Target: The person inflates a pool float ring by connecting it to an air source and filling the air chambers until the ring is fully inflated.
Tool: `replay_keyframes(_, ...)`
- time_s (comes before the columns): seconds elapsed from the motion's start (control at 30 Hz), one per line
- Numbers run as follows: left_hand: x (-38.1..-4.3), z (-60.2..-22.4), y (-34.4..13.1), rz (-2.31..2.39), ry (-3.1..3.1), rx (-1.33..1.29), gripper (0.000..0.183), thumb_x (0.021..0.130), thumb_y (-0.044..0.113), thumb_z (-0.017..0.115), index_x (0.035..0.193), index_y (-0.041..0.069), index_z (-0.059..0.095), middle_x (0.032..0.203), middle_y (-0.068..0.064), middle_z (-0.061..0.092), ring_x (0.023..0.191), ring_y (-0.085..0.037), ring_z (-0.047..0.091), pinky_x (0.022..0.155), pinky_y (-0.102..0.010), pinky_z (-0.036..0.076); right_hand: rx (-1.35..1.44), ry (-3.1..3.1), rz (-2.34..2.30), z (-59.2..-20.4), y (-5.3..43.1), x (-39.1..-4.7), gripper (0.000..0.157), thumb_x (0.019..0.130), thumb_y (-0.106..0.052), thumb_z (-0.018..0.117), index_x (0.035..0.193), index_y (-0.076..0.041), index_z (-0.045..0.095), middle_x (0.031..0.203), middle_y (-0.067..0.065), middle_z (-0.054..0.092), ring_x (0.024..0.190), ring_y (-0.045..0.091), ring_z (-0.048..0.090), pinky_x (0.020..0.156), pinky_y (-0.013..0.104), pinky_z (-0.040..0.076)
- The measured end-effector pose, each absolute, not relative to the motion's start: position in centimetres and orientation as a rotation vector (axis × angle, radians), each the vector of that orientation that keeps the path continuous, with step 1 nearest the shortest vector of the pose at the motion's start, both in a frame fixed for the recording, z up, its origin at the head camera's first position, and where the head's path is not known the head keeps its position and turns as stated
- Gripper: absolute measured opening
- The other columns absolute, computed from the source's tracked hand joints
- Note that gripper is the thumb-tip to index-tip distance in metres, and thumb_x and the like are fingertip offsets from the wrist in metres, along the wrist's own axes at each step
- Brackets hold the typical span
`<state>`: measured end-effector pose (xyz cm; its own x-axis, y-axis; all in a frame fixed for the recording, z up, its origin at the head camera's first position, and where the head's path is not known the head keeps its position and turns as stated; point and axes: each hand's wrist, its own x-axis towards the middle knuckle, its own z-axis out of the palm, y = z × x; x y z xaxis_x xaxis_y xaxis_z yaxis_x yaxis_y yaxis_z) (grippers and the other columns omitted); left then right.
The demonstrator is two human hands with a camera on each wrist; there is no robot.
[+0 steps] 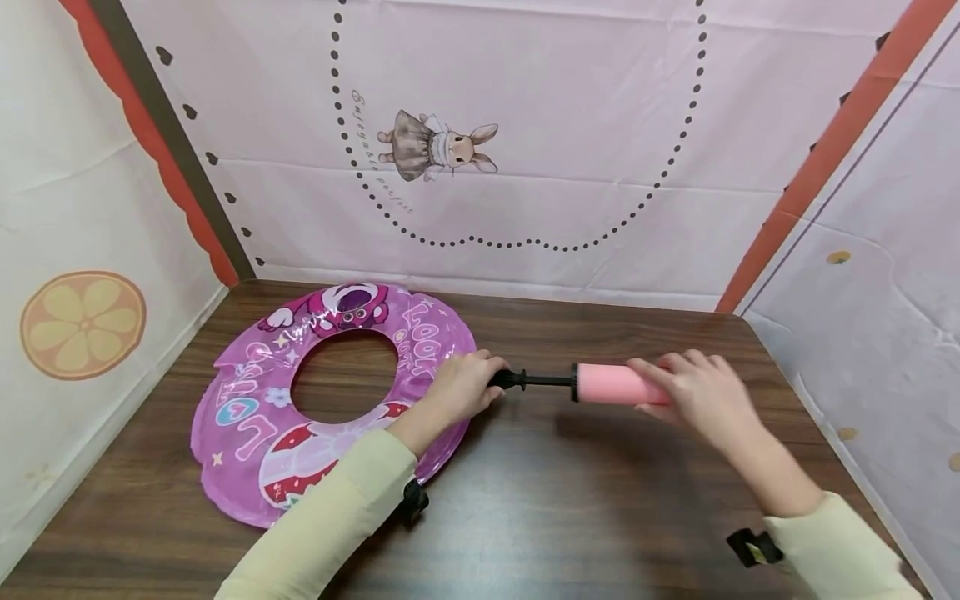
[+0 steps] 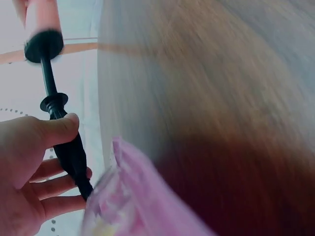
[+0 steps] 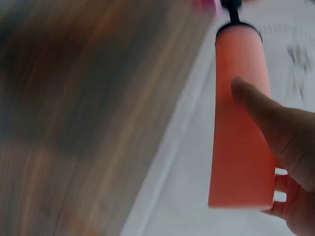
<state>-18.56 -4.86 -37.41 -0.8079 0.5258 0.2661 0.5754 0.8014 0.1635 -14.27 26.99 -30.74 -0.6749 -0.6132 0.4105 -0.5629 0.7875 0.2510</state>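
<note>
A hand pump with a pink barrel and a black rod lies crosswise above the table. My right hand grips the barrel, thumb along its side in the right wrist view. My left hand pinches the black end piece between thumb and fingers. The tip of that piece meets the edge of a purple inflatable swim ring, printed with a cartoon bear, letters and strawberries. Part of the rod shows between end piece and barrel. The left forearm covers the ring's near right side.
A dark wood-grain table lies under everything. Printed cloth walls stand at the back, left and right, the back one showing a rabbit figure. Black straps with small devices are worn at the wrists.
</note>
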Motion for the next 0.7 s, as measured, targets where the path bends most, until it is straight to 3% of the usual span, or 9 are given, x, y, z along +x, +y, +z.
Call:
replay_keyframes(0.07, -18.5, -37.4, -4.7, -0.344, -2.755, -0.871, 0.031, 0.078, 0.024, 0.072, 0.105, 0.012, 0.065, 0.093, -0.007, 0.065, 0.076, -0.022, 0.064, 0.064, -0.036, 0.053, 0.889, -2.481, -0.165, -31.0, 25.2, -14.7, 0.056, 0.068, -0.051, 0.075, 0.112, -0.018, 0.064, 0.085, 0.011, 0.064, 0.076, 0.032, 0.058, 0.057, 0.044, 0.044)
replay_keyframes(0.13, -18.4, -37.3, -4.6, -0.34, -2.74, -0.867, 0.03, 0.078, 0.022, 0.072, 0.104, 0.011, 0.065, 0.093, -0.008, 0.065, 0.076, -0.023, 0.065, 0.064, -0.036, 0.053, 0.883, -2.463, -0.193, -31.4, 23.6, -15.1, 0.06, 0.058, -0.042, 0.083, 0.11, -0.018, 0.064, 0.084, 0.012, 0.064, 0.077, 0.032, 0.058, 0.059, 0.044, 0.045)
replay_keyframes(0.4, -18.1, -37.5, -4.8, -0.322, -2.755, -0.863, 0.031, 0.078, 0.023, 0.072, 0.105, 0.012, 0.065, 0.092, -0.007, 0.064, 0.075, -0.022, 0.064, 0.065, -0.036, 0.053, 0.879, -2.464, -0.19, -32.9, 21.2, -15.5, 0.06, 0.061, -0.046, 0.081, 0.113, -0.021, 0.063, 0.086, 0.01, 0.063, 0.08, 0.031, 0.057, 0.064, 0.044, 0.046)
replay_keyframes(0.7, -18.4, -37.1, -4.8, -0.324, -2.796, -0.848, 0.032, 0.078, 0.026, 0.073, 0.106, 0.012, 0.065, 0.091, -0.006, 0.065, 0.076, -0.021, 0.064, 0.065, -0.035, 0.053, 0.892, -2.487, -0.075, -32.4, 24.5, -15.1, 0.062, 0.061, -0.041, 0.081, 0.115, -0.018, 0.061, 0.086, 0.01, 0.064, 0.079, 0.032, 0.058, 0.062, 0.045, 0.045)
